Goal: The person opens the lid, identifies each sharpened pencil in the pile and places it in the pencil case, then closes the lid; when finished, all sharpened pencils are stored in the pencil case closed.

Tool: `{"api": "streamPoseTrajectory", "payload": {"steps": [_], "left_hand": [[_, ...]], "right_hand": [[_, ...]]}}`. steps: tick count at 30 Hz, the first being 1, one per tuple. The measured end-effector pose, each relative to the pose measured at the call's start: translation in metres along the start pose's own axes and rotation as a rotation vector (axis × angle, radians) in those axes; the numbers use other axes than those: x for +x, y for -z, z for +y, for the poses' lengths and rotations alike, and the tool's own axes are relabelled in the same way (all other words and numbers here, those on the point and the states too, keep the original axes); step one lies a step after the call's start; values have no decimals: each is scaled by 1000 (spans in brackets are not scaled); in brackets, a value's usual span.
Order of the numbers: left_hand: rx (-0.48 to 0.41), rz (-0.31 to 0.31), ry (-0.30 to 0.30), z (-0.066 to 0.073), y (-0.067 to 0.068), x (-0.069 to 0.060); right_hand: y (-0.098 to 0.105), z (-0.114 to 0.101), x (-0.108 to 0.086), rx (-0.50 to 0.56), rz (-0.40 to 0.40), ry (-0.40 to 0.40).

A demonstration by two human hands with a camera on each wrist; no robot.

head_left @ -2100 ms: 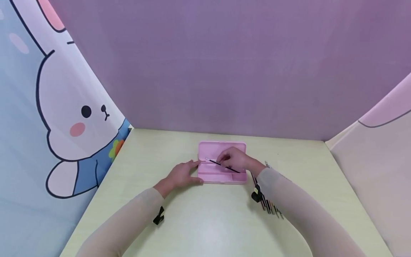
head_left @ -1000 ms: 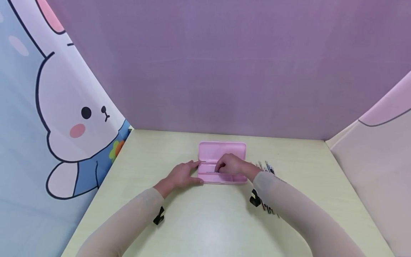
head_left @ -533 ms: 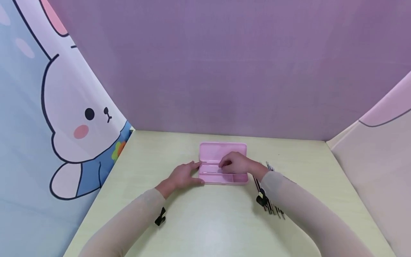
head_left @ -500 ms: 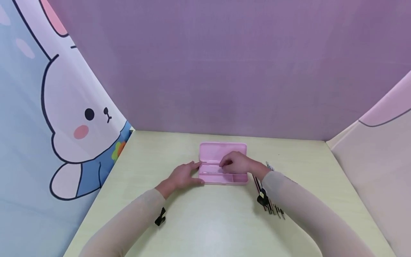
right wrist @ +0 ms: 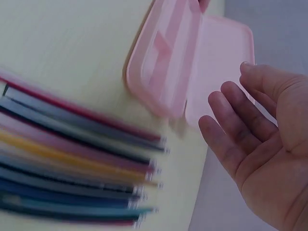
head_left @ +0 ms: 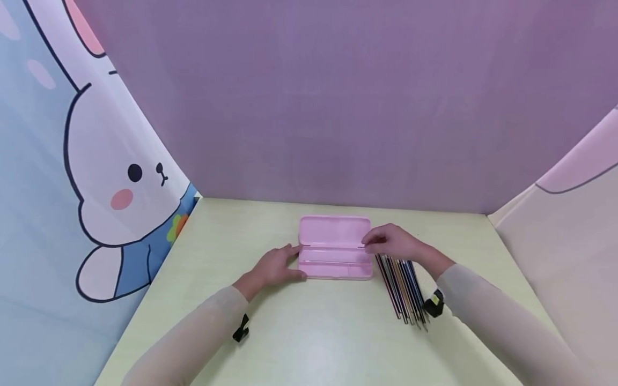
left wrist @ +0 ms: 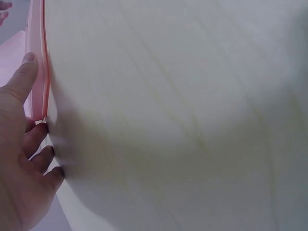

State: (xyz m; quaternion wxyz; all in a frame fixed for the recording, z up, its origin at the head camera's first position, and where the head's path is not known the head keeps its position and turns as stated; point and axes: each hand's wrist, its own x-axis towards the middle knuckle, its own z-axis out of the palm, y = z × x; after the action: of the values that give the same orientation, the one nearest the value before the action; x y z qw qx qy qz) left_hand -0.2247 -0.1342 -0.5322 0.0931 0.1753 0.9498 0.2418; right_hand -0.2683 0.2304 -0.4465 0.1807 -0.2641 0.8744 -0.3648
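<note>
A pink pencil case (head_left: 335, 231) lies open on the table, its lid tipped back and compartments facing up. A thin pencil (head_left: 333, 261) seems to lie along a compartment. The left hand (head_left: 273, 266) rests at the case's left end, thumb and fingers against it; the left wrist view shows its thumb on the case wall (left wrist: 38, 72). The right hand (head_left: 393, 242) is raised by the case's right end, fingers loosely bent and holding nothing, as the right wrist view shows this hand (right wrist: 269, 130). Below it several pencils (head_left: 402, 289) lie side by side, to the right of the case.
The pale wooden table (head_left: 309, 332) meets a purple backdrop (head_left: 338, 107) behind the case. A rabbit-printed cloth (head_left: 116, 161) hangs at the left, and a pale cloth (head_left: 574, 230) at the right. Black clips or mounts sit at both wrists.
The right hand has let go of the dark pencil it held over the case and moved right, uncovering the pencils on the table. The left hand has stayed at the case.
</note>
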Motion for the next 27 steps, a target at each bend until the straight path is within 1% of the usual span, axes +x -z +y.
{"api": "streamPoseTrajectory", "payload": {"steps": [6,11,14,19,27], "left_hand": [[10,-2,9,0,-1,0],[11,1,11,-3,-1,2],[18,2,13,-4,-1,2],[11,0,13,-2,1,1],[5,-2,13,0,0,2]], "right_hand": [[17,21,-26,54,68,-63],[24,40,-44,38,131,-139],[26,50,-52,71,145,-186],[25,66,-64,109,168,-249],[14,85,-81,175,192,-353]]}}
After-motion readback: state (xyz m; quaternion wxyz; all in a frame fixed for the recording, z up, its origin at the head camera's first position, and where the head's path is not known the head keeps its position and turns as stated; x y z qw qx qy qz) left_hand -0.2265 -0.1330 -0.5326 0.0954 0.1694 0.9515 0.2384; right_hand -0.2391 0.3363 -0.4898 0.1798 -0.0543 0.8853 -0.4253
